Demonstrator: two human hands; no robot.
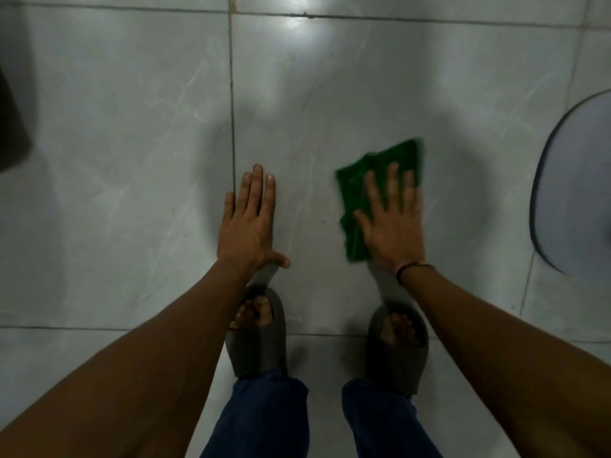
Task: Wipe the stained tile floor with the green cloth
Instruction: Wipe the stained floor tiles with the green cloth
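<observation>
1. Green cloth (370, 190) lies flat under our right hand (391, 223), fingers spread, pressing rather than clenching it.
2. Its long axis runs away from us, poking out past the fingertips.
3. Faint stain (322, 206) sits just left of it.
4. Our left hand (249, 219) rests flat on the tile floor (132, 143), holding nothing.

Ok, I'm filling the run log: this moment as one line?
phase: wiping | right hand: flat on green cloth | left hand: flat on tile floor | cloth: blurred
</observation>
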